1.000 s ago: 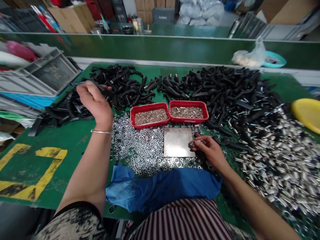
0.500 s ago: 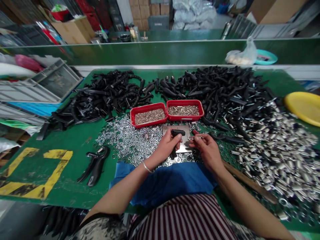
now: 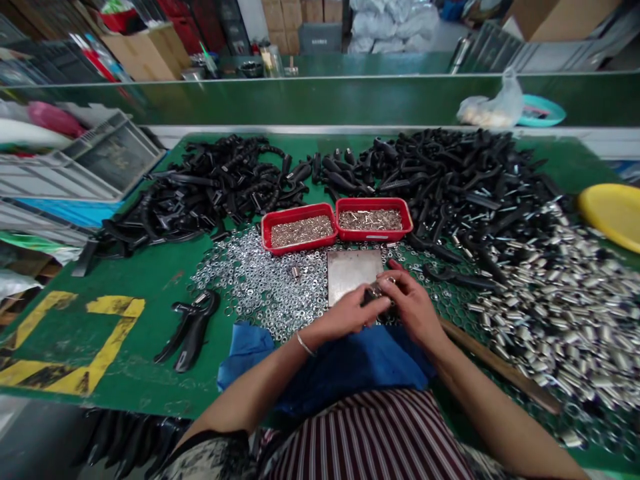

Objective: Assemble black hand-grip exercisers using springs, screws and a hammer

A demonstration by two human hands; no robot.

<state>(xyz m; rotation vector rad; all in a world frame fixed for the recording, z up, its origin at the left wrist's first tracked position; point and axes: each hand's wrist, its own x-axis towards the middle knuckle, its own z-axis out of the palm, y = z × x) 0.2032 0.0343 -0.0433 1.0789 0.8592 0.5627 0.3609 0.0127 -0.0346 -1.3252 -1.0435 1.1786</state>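
My left hand (image 3: 347, 315) is closed around a black plastic handle piece (image 3: 370, 295), mostly hidden by the fingers. My right hand (image 3: 414, 307) meets it from the right, thumb and fingers pinched on a small shiny metal piece (image 3: 388, 283) against the handle's end. Too little of that metal piece shows to tell its kind. Both hands are over the near right corner of a flat metal plate (image 3: 350, 270). Loose metal washers (image 3: 260, 287) spread left of the plate. A black hand grip (image 3: 195, 330) with two handles lies farther left.
Two red trays (image 3: 300, 248) of small metal pins stand behind the plate. Black handle parts are heaped at back left (image 3: 215, 180) and back right (image 3: 450, 167). Metal sleeves (image 3: 565, 313) pile up at right, beside a wooden strip (image 3: 500, 363). Blue cloth (image 3: 350, 367) hangs over the near edge.
My left hand has moved right and toward me with the black handle piece, baring the plate. The two hands, apart before, now meet, the small metal piece at the handle's end.
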